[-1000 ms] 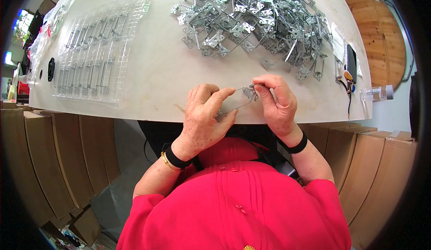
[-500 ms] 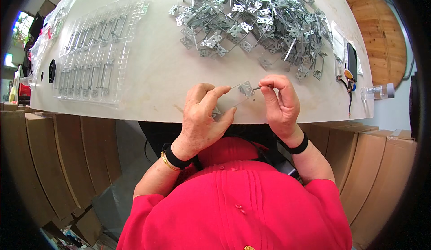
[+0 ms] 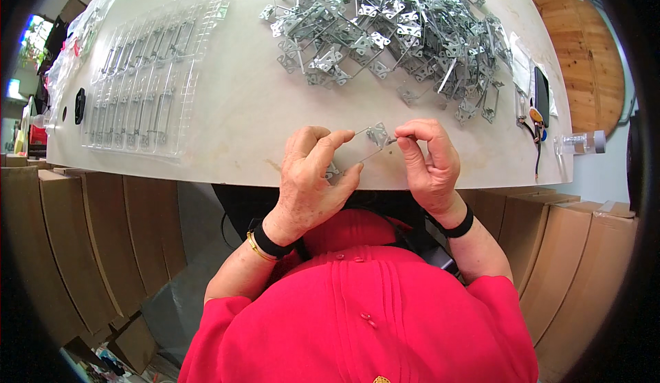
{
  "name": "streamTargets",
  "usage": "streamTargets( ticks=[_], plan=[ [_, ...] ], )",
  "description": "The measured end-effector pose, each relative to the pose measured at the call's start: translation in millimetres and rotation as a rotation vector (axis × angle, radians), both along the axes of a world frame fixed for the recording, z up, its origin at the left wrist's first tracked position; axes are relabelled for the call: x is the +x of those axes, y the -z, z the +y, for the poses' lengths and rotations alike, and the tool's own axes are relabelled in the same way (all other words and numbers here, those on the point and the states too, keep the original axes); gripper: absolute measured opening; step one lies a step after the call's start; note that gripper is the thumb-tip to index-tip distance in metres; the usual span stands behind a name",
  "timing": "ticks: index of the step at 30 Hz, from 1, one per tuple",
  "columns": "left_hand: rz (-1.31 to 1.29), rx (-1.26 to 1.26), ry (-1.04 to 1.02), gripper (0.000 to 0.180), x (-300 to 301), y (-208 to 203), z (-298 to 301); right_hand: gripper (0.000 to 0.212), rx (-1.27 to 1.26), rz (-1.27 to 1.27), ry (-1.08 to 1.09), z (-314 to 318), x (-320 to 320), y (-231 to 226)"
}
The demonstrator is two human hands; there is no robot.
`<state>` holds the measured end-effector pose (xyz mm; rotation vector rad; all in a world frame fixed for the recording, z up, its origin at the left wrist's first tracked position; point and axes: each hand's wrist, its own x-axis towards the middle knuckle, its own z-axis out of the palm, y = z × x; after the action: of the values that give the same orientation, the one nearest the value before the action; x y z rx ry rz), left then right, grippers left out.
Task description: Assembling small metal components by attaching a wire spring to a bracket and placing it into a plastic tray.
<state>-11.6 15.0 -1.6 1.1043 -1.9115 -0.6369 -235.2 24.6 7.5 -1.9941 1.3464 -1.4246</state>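
Note:
Close to the table's front edge, my left hand [image 3: 313, 166] is closed around a metal bracket [image 3: 377, 134] made of thin wire rods with a flat grey plate at its right end. A second plate lies partly hidden behind the left fingers. My right hand [image 3: 430, 159] pinches with thumb and forefinger at a small dark pin [image 3: 392, 140], whose tip meets the bracket's right plate. How deep the pin sits in the plate is too small to tell. Beyond my hands rises a large heap of similar metal brackets [image 3: 405, 25].
On the left of the white table [image 3: 247, 108] lies a clear plastic tray [image 3: 189, 101] with rows of brackets, beside a black object [image 3: 80, 106]. At right are a phone [image 3: 541, 91], pliers [image 3: 535, 118] and a clear bottle [image 3: 581, 142]. Cardboard boxes [image 3: 75, 238] flank me.
My right hand has shifted slightly down and left, its fingertips nearer the bracket plate; less of the pin shows. The bracket has tilted a little. My left hand stays nearly still.

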Motion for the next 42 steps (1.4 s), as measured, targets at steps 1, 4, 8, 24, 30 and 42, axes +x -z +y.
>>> streamTargets(
  ticks=[1, 4, 8, 24, 30, 42],
  plan=[
    [-0.001, 0.000, 0.001, 0.052, -0.4, 0.3, -0.3, 0.015, -0.006, 0.006, 0.005, -0.3, 0.0, 0.6],
    [-0.006, -0.002, 0.003, 0.052, -0.4, -0.7, -0.2, 0.016, -0.007, 0.004, 0.012, -1.1, 0.9, 1.7],
    [0.002, 0.008, 0.002, 0.052, -0.2, -0.6, 0.1, 0.016, 0.008, 0.003, 0.006, -0.7, 0.6, 1.6],
    [-0.006, 0.004, 0.006, 0.052, 0.3, -1.0, 0.1, 0.019, -0.055, 0.093, 0.037, 0.2, 1.0, -5.3],
    [0.017, -0.014, 0.004, 0.053, -1.4, 2.5, -0.3, 0.024, -0.044, 0.099, 0.021, 0.1, 3.1, -5.6],
    [0.037, 0.004, 0.004, 0.053, -1.8, 2.4, -0.1, 0.019, 0.039, 0.007, -0.001, 0.4, 0.1, 0.7]
  ],
)
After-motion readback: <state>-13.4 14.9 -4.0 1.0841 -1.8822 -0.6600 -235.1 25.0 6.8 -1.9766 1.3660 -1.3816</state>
